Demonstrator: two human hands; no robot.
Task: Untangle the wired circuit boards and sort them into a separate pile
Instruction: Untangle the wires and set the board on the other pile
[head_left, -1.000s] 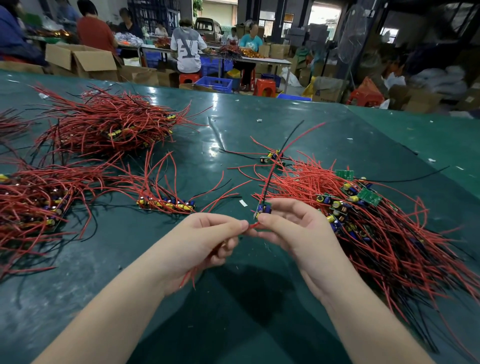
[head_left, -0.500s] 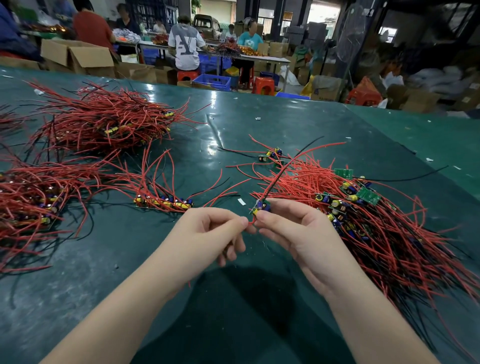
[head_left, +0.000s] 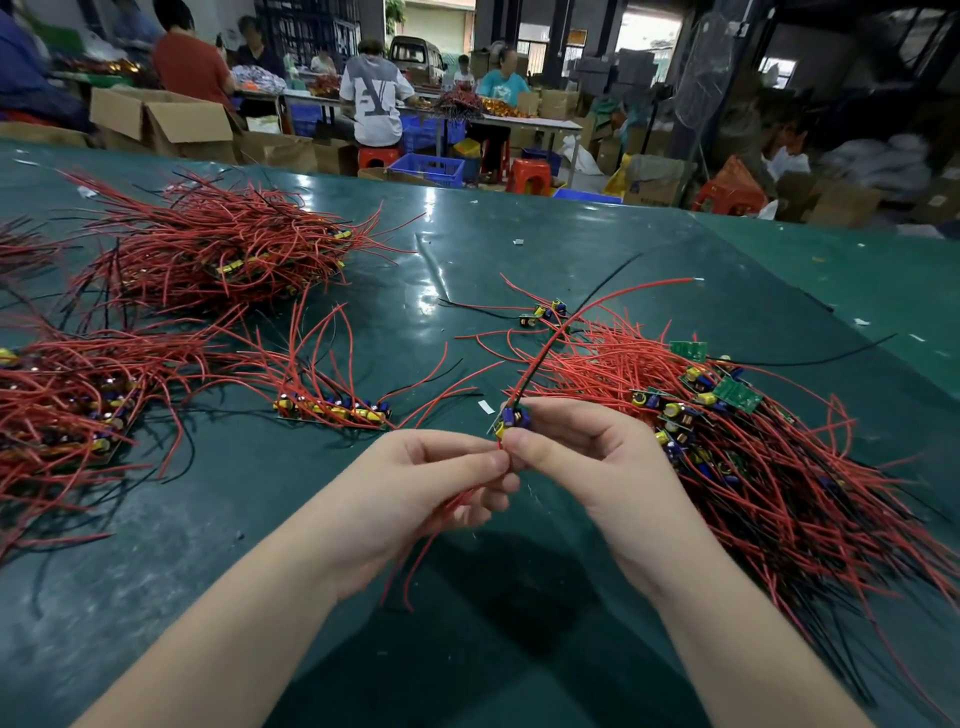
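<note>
Task partly done: one circuit board (head_left: 511, 418) pinched in right hand (head_left: 587, 462), its wires gripped by left hand (head_left: 415, 488), left of the large tangled heap (head_left: 727, 441); sorted row (head_left: 332, 408) farther left.

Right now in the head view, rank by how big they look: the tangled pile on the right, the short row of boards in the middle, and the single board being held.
1. Tangled pile
2. Row of boards
3. Held board, smallest despite sitting nearest the camera

Green table (head_left: 519, 249): red-wired board piles (head_left: 208, 249), board row (head_left: 332, 410), possibly paper scraps (head_left: 487, 408).
</note>
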